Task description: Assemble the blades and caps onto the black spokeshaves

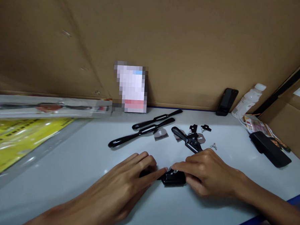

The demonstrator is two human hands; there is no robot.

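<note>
In the head view, the left hand (130, 183) curls over the left handle of a black spokeshave (176, 179) at the near middle of the white table (79, 159). The right hand (209, 173) closes on its right end, one fingertip by a silver screw (174, 172). This one looks partly put together: a thin edge peeks out on the near side. I can't tell if the screw is tight. Farther back, two spokeshave frames (139, 134) have open middles, so they look undone. A grey blade (161, 136), black caps (193, 129) and a wing screw (214, 146) lie loose.
</note>
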